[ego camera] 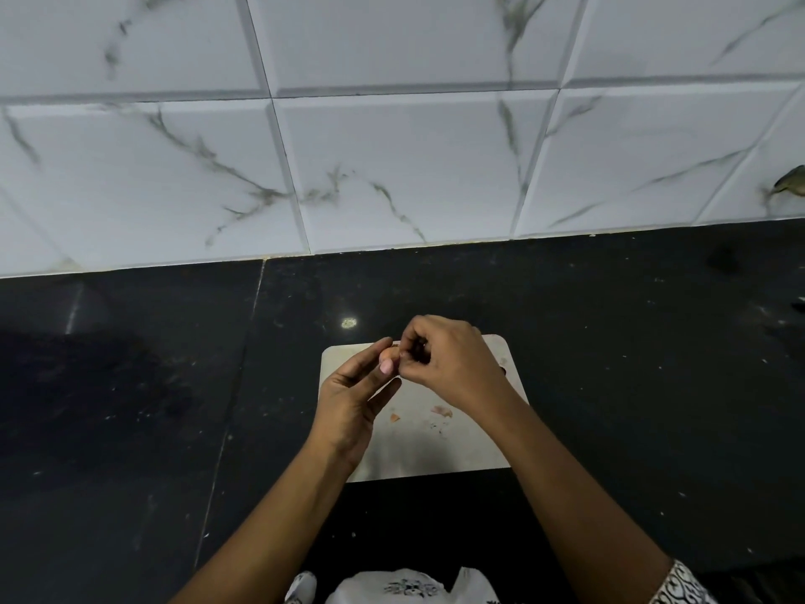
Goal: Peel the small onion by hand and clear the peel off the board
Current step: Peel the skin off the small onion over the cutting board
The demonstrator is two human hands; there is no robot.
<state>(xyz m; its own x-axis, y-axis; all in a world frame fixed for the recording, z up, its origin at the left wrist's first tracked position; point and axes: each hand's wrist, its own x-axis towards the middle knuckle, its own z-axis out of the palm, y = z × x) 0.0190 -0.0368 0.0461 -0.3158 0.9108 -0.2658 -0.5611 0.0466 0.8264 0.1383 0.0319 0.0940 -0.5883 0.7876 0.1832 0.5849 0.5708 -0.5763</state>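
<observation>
Head camera, single frame. I see the small onion (389, 354) held up in the air over the far left part of the board (435, 455), between both hands. The left hand (348, 398) pinches it from the left, thumb on the near side and fingers stretched along the far side. The right hand (444, 364) is curled, with its fingertips nipping the onion's right side. I cannot tell whether they have skin between them. Two peel scraps (395, 417) lie apart on the board near its middle, just nearer than the hands. The board rests on a black counter (610, 364), well short of the white marbled tiled wall (392, 167) at the far edge. A patterned sleeve (679, 581) shows on the right forearm, bottom right.
</observation>
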